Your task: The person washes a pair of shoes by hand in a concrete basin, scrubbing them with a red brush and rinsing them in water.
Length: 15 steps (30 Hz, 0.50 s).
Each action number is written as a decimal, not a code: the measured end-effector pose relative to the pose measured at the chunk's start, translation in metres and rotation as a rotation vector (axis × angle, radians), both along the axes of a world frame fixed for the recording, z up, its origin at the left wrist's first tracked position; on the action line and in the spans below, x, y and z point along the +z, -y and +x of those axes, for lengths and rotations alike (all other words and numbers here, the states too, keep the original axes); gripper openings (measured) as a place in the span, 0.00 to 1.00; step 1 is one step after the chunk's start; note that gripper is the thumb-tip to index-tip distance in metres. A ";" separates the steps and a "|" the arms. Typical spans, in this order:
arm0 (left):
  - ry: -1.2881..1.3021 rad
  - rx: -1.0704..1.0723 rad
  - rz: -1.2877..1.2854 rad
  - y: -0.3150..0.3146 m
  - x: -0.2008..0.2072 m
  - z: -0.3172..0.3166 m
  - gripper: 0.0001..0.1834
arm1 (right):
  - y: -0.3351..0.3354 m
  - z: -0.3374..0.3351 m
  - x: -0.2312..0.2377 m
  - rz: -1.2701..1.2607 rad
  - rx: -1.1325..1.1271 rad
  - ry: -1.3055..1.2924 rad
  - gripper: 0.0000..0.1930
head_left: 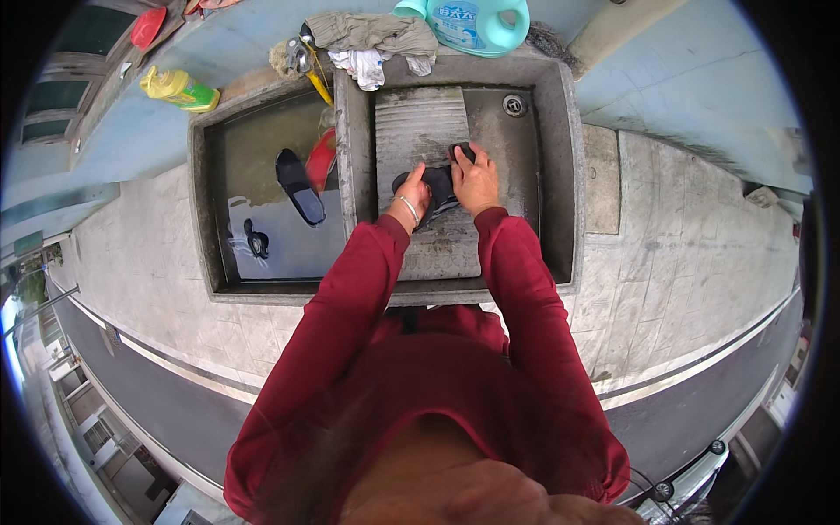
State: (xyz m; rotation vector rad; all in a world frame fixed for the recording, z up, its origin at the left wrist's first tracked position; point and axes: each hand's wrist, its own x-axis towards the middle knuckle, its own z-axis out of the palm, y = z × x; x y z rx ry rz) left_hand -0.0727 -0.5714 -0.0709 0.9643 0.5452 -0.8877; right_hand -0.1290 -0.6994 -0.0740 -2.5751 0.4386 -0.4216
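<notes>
A dark slipper (441, 185) lies across the ridged washboard slab (420, 109) in the right basin of a concrete sink. My left hand (411, 194), with a bracelet at the wrist, is closed round the slipper's left part. Just right of it, my right hand (475, 182) grips a small dark block-like object (462, 153), its kind unclear, at the slipper's upper right. In the water of the left basin are another dark slipper (300, 186), a red object (321, 160) and a small black strap-like item (255, 239).
The concrete sink wall (352, 166) divides the basins. On the back ledge sit a grey cloth (372, 33), a white cloth (359, 66), a turquoise jug (479, 26) and a yellow-handled tool (319, 86). A yellow-green bottle (179, 89) stands left. A drain (514, 106) is at the back right.
</notes>
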 end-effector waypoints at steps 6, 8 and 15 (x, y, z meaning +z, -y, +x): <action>-0.008 0.019 0.015 0.001 -0.002 0.001 0.15 | 0.000 -0.013 0.012 -0.122 -0.067 -0.070 0.18; -0.006 0.023 0.022 0.000 -0.010 -0.003 0.14 | 0.028 0.018 0.006 -0.150 -0.174 -0.152 0.17; -0.089 0.078 -0.162 -0.007 -0.030 0.000 0.13 | -0.023 -0.041 0.013 0.004 0.019 0.024 0.19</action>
